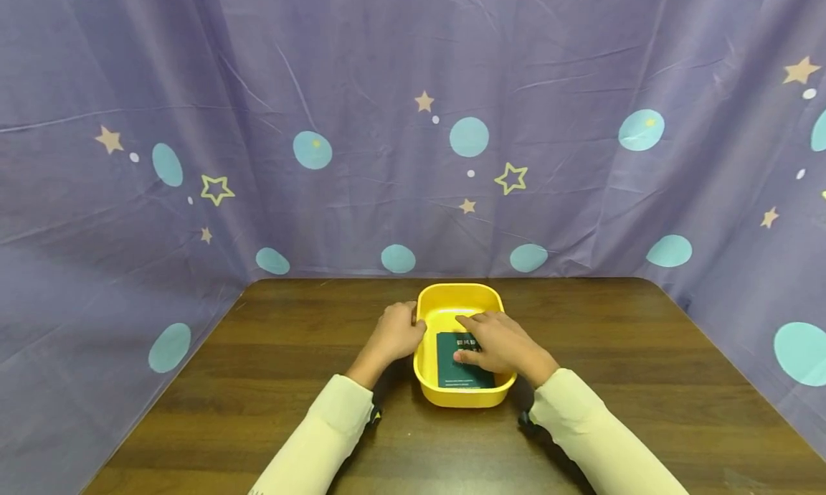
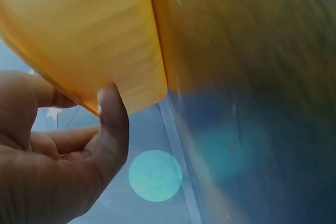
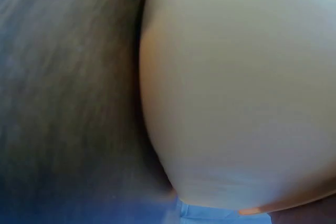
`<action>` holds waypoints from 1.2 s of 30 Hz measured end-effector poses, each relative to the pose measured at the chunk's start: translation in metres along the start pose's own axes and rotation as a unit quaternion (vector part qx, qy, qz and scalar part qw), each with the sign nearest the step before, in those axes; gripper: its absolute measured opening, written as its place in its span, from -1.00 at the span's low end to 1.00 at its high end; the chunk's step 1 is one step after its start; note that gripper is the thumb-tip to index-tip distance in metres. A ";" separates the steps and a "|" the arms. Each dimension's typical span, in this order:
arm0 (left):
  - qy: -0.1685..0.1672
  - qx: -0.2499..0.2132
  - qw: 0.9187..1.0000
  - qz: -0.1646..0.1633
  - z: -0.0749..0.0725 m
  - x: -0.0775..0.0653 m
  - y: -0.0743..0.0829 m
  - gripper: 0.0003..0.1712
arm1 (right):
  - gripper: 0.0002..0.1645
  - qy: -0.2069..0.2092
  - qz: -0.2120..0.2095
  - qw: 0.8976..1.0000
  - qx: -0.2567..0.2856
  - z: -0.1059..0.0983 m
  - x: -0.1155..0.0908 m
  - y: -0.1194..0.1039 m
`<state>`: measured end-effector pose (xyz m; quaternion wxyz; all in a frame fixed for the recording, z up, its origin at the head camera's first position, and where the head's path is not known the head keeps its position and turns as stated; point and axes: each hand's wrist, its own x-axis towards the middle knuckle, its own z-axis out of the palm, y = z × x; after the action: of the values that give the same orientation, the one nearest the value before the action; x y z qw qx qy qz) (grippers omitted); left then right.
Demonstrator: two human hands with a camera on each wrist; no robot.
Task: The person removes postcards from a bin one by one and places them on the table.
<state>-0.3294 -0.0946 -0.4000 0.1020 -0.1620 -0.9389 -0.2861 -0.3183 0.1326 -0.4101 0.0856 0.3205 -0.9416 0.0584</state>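
A yellow plastic bin [image 1: 463,399] stands on the table, and a dark green booklet or flat box [image 1: 452,369] with pale print lies inside it. My left hand [image 1: 393,331] pinches the bin's left rim; the left wrist view shows the thumb and fingers of that hand [image 2: 58,177] on either side of the edge. Over the right rim reaches my right hand [image 1: 500,344], its fingers extended above the green item and covering its right part. Whether they touch it cannot be told. The bin's outer wall [image 3: 236,87] fills most of the right wrist view.
The brown wooden table [image 1: 310,337] extends on both sides of the bin. A purple curtain [image 1: 381,186] with stars and blue ovals hangs behind and beside the table. Pale sleeves [image 1: 581,423] cover both forearms.
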 end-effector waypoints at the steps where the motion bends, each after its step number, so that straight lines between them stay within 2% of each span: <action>1: -0.001 -0.017 1.000 -0.005 0.001 0.001 -0.001 -0.65 | -0.07 -0.007 0.001 1.000 -0.010 0.000 0.000 -0.001; 4: -0.019 -0.111 0.993 -0.044 0.002 0.002 -0.003 -0.62 | -0.03 -0.024 0.007 0.999 -0.024 -0.001 -0.001 -0.002; 6: -0.030 -0.181 0.980 -0.078 0.002 0.003 -0.003 -0.59 | 0.01 -0.036 0.013 0.999 -0.033 -0.002 -0.001 -0.002; 8: -0.037 -0.247 0.962 -0.112 0.002 0.004 -0.003 -0.59 | 0.02 -0.046 0.016 0.998 -0.045 -0.004 0.000 -0.002; 9: -0.040 -0.269 0.954 -0.124 0.002 0.004 -0.004 -0.60 | 0.03 -0.052 0.017 0.997 -0.052 -0.004 0.000 -0.003; 12: -0.043 -0.298 0.942 -0.147 0.002 0.005 -0.004 -0.67 | 0.02 -0.063 0.013 0.995 -0.069 -0.004 0.001 -0.002; 17: -0.045 -0.303 0.939 -0.155 0.002 0.004 -0.005 -0.70 | -0.01 -0.060 0.003 0.996 -0.073 -0.003 0.001 -0.002; 28: -0.036 -0.285 0.944 -0.160 0.003 0.004 -0.007 -0.69 | 0.05 -0.038 0.010 0.998 -0.042 -0.003 0.003 -0.004; 36: -0.031 -0.279 0.947 -0.156 0.005 0.003 -0.005 -0.73 | 0.04 -0.007 -0.007 1.000 -0.013 -0.005 0.001 -0.002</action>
<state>-0.3347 -0.0951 -0.4053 -0.0224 -0.0438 -0.8379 -0.5436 -0.3174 0.1312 -0.4045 0.0833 0.3268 -0.9404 0.0437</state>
